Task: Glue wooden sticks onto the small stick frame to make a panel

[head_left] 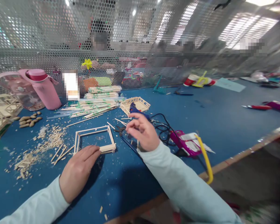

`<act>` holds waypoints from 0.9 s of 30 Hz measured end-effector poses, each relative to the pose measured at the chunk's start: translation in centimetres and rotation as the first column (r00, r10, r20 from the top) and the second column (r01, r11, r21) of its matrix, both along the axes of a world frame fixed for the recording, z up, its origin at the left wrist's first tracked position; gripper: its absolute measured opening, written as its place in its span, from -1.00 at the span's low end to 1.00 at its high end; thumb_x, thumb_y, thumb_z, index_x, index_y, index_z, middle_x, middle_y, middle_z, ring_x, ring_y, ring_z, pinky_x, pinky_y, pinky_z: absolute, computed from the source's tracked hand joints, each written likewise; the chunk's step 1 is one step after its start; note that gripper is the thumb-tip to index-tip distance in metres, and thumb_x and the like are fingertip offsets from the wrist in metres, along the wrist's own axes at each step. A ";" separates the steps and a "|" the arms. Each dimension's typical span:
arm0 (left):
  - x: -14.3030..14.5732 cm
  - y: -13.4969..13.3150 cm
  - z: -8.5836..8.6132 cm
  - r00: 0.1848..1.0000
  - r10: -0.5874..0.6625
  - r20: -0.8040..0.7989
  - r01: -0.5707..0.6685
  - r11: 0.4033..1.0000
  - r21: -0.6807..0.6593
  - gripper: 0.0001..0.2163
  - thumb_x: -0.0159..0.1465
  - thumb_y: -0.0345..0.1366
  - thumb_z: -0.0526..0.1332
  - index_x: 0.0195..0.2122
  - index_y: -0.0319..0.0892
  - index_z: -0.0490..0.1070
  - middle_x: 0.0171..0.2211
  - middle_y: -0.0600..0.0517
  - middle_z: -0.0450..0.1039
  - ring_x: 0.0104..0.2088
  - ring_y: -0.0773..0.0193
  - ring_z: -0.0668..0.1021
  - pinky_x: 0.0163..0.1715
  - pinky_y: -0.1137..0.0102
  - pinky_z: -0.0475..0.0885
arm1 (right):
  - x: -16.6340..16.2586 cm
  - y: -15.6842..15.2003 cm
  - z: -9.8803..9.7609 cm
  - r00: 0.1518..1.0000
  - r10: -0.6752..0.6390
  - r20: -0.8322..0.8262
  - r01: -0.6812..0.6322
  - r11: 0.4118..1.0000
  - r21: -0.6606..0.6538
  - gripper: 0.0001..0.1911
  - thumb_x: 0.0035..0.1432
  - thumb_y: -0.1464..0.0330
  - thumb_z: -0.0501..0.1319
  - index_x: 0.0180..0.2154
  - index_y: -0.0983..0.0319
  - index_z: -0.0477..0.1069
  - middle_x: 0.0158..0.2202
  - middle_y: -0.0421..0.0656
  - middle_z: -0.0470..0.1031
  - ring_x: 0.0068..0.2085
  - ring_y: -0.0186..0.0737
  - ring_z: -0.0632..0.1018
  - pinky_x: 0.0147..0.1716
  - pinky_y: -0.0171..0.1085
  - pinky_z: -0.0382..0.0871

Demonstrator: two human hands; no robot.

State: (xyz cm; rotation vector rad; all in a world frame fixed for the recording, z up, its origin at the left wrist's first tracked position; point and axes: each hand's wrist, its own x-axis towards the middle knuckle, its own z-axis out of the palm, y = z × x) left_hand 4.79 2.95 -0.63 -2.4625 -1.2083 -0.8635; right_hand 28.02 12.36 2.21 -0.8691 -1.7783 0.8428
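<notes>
My left hand [80, 171] rests on the near side of a small rectangular frame of thin wooden sticks [109, 134], its fingers together and gripping that edge. The fingertips' far side is hidden. My right hand [143, 132] hovers to the right of the frame with loosely bent fingers apart, and nothing shows between them. Just beside and below it lie pliers [120, 130] with dark jaws and blue handles. A blue glue gun [135, 109] is behind the right hand, partly covered by it.
Wood scraps [49, 141] litter the left of the blue table [219, 121]. Bagged sticks [95, 105], a hexagonal stick tray [123, 107] and a pink bottle [46, 90] stand behind. Black cable [164, 124], a purple-and-white tool [189, 144] and a yellow-handled item [205, 158] lie right.
</notes>
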 end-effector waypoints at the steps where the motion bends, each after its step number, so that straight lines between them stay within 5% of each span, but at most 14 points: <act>1: 0.0 0.0 0.0 1.000 0.000 -0.004 0.000 1.000 0.003 -0.73 0.26 -0.52 -0.02 -0.16 -0.30 0.44 -0.19 -0.11 0.53 -0.16 0.22 0.55 -0.12 0.33 0.49 | 0.5 0.6 0.2 0.993 -0.104 -0.057 0.108 0.992 0.064 -0.65 0.07 0.34 0.12 -0.07 0.25 0.20 -0.44 -0.22 0.41 -0.43 -0.32 0.44 -0.37 -0.30 0.35; 4: 0.2 0.0 0.1 1.000 0.006 -0.006 -0.006 1.000 0.019 -0.74 0.27 -0.51 -0.03 -0.17 -0.30 0.44 -0.20 -0.11 0.54 -0.18 0.21 0.56 -0.15 0.33 0.50 | 2.0 2.9 0.8 0.932 -0.361 -0.031 0.361 0.917 0.169 -0.78 0.11 0.31 0.08 -0.19 0.25 0.30 -0.41 -0.18 0.40 -0.41 -0.30 0.43 -0.36 -0.28 0.35; 6: 0.3 0.1 0.3 1.000 0.011 -0.002 -0.011 0.999 0.035 -0.73 0.28 -0.50 -0.05 -0.19 -0.29 0.45 -0.22 -0.10 0.54 -0.20 0.22 0.57 -0.16 0.34 0.51 | 2.9 4.5 1.2 0.868 -0.433 0.243 0.396 0.899 0.189 -0.81 0.10 0.33 0.07 -0.24 0.25 0.34 -0.39 -0.17 0.43 -0.40 -0.30 0.45 -0.34 -0.29 0.36; 9: 0.5 0.1 0.6 1.000 0.014 -0.001 -0.014 0.997 0.070 -0.70 0.29 -0.48 -0.09 -0.21 -0.26 0.45 -0.24 -0.08 0.55 -0.23 0.23 0.58 -0.21 0.35 0.53 | 3.8 6.9 1.5 0.669 -0.414 0.617 0.384 0.904 0.189 -0.73 0.05 0.42 0.11 -0.16 0.27 0.36 -0.24 -0.11 0.48 -0.26 -0.25 0.49 -0.18 -0.27 0.35; 13: 0.7 0.1 0.8 1.000 0.014 -0.015 -0.012 0.993 0.120 -0.64 0.29 -0.49 -0.15 -0.22 -0.25 0.46 -0.27 -0.07 0.56 -0.27 0.23 0.60 -0.27 0.34 0.55 | 4.2 9.7 0.4 0.544 -0.379 0.749 0.408 0.899 0.159 -0.63 -0.05 0.57 0.20 -0.12 0.31 0.39 -0.07 0.04 0.44 -0.05 -0.09 0.45 -0.05 -0.20 0.29; 16: 0.7 0.2 0.5 1.000 0.023 -0.004 -0.023 0.992 0.123 -0.65 0.28 -0.49 -0.14 -0.22 -0.23 0.46 -0.26 -0.06 0.56 -0.28 0.22 0.60 -0.28 0.34 0.55 | 4.2 11.2 -1.1 0.488 -0.336 0.806 0.421 0.899 0.119 -0.72 0.10 0.41 0.22 -0.11 0.30 0.37 -0.09 -0.03 0.43 -0.10 -0.14 0.46 -0.10 -0.13 0.35; 18: 0.7 0.4 0.3 0.999 0.024 0.033 -0.026 0.997 0.071 -0.68 0.28 -0.48 -0.10 -0.22 -0.20 0.46 -0.25 -0.05 0.56 -0.28 0.24 0.60 -0.27 0.35 0.55 | 4.2 11.5 -1.8 0.472 -0.347 0.811 0.440 0.889 0.125 -0.72 0.18 0.32 0.16 -0.08 0.30 0.35 -0.07 -0.05 0.40 -0.10 -0.16 0.46 -0.11 -0.10 0.35; 21: 0.7 0.8 0.7 0.992 0.029 0.120 -0.017 0.995 -0.098 -0.74 0.28 -0.41 -0.03 -0.26 -0.16 0.46 -0.26 -0.03 0.55 -0.30 0.27 0.59 -0.28 0.39 0.53 | 4.2 11.4 -1.9 0.491 -0.398 0.775 0.464 0.872 0.154 -0.74 0.09 0.44 0.20 -0.13 0.33 0.39 -0.09 0.04 0.42 -0.08 -0.10 0.46 -0.08 -0.17 0.31; 27: 1.3 1.9 2.5 0.977 0.137 0.165 -0.049 0.892 -0.449 -0.77 0.27 -0.35 0.02 -0.20 -0.14 0.46 -0.30 -0.01 0.56 -0.32 0.28 0.58 -0.31 0.42 0.48 | 5.1 10.2 0.0 0.621 -0.537 0.571 0.517 0.828 0.217 -0.70 0.12 0.36 0.09 -0.12 0.33 0.40 -0.13 0.05 0.49 -0.08 -0.05 0.47 -0.09 -0.19 0.29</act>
